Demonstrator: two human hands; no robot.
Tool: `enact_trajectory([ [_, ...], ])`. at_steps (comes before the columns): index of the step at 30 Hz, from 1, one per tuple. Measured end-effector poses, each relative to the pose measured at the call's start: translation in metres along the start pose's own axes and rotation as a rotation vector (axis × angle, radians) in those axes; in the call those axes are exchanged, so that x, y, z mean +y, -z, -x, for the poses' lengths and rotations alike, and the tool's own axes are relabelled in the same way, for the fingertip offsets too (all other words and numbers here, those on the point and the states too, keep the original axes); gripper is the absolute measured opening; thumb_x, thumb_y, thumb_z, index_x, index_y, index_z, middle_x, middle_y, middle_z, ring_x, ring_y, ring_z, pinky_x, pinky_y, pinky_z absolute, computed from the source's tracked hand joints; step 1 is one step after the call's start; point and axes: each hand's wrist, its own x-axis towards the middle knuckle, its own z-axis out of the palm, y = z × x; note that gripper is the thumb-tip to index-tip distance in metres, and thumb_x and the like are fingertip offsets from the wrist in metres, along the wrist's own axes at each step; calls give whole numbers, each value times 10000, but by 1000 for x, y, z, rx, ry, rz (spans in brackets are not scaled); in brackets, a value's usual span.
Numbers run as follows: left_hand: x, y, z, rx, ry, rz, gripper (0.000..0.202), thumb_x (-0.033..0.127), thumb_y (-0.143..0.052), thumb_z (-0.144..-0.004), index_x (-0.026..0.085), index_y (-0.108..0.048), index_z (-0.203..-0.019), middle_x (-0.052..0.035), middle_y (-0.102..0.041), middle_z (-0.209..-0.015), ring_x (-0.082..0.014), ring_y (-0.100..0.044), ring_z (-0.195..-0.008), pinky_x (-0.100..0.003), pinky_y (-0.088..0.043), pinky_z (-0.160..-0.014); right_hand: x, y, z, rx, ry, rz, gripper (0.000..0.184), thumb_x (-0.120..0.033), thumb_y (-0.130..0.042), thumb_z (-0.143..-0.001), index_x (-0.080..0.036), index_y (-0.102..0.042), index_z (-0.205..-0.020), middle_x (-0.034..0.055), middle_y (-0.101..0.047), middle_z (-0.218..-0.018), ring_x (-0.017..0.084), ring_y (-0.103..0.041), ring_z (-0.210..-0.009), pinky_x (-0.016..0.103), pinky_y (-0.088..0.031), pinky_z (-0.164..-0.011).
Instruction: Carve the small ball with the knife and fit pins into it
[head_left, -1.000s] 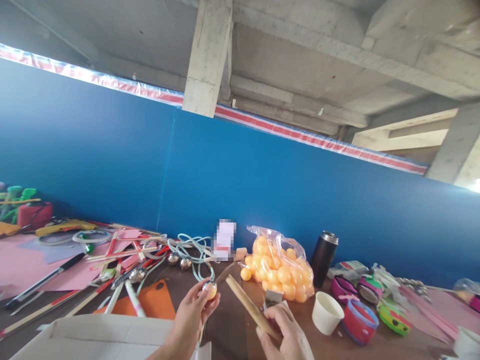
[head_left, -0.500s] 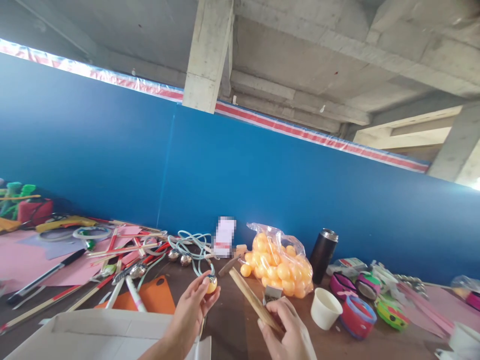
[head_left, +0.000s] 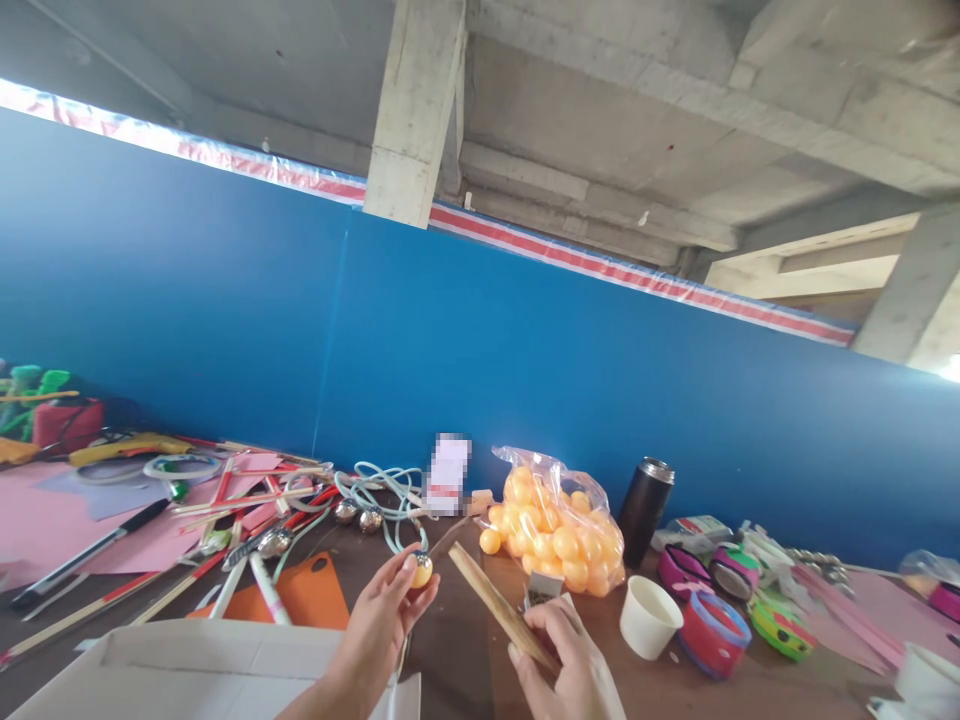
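Note:
My left hand (head_left: pixel 379 630) pinches a small orange ball (head_left: pixel 421 573) between thumb and fingertips, just above the brown table (head_left: pixel 450 650). My right hand (head_left: pixel 562 665) is closed round the lower end of a flat wooden stick (head_left: pixel 491 605) that slants up and to the left, its tip close to the ball. A small white tool with a dark bristly end (head_left: pixel 541 590) lies just beyond my right hand. A clear plastic bag of orange balls (head_left: pixel 559 535) sits behind both hands, with one loose orange ball (head_left: pixel 491 541) at its left side.
A white paper cup (head_left: pixel 651 618) and a black flask (head_left: pixel 645 510) stand to the right, near coloured tape rolls (head_left: pixel 712 630). An orange sheet (head_left: pixel 304 592), pens, sticks, pale cord (head_left: pixel 382 490) and pink paper (head_left: pixel 45 520) clutter the left. A white cardboard box (head_left: pixel 210 670) lies at the near edge. A blue wall rises behind.
Both hands stay nearly in place. The stick has shifted slightly back to the left, and the ball is turned a little in my left fingers.

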Motion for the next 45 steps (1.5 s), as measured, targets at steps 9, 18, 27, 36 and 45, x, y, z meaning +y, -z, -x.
enact_trajectory([
  [9, 1, -2, 1, 24, 0, -4, 223, 106, -540, -790, 118, -573, -1009, -75, -660, -799, -171, -681, -738, -328, -549, -788, -5, 3, 0, -12, -18, -4, 104, -135, -519, -677, -212, -537, -745, 3, -544, -746, 132, -575, -647, 195, -479, -616],
  [18, 1, -1, 2, 33, 12, 35, 212, 101, -559, -778, 124, -591, -986, -66, -661, -785, -166, -682, -722, -331, -557, -776, -4, 1, -1, 4, -5, -18, 105, -135, -529, -670, -213, -537, -739, 1, -546, -743, 130, -579, -643, 189, -478, -611],
  [27, 2, -5, 4, 48, -3, -2, 208, 115, -528, -798, 113, -565, -1003, -84, -672, -808, -176, -681, -751, -317, -550, -774, -5, 4, 0, -33, -34, -43, 75, -159, -513, -709, -204, -521, -769, 12, -528, -764, 140, -562, -657, 212, -473, -618],
  [36, -1, -1, 0, 48, -7, -16, 206, 116, -534, -794, 108, -558, -999, -84, -671, -792, -168, -682, -700, -326, -550, -762, -6, 2, 1, -84, -24, -9, 110, -124, -508, -689, -210, -528, -755, 5, -535, -766, 132, -572, -650, 200, -466, -604],
  [45, 0, -3, 1, 69, 1, -7, 183, 125, -531, -796, 114, -565, -976, -85, -667, -801, -176, -683, -713, -329, -548, -764, -3, 2, 0, -75, -44, 8, 88, -148, -517, -693, -213, -530, -750, 9, -543, -775, 137, -580, -661, 200, -469, -612],
])
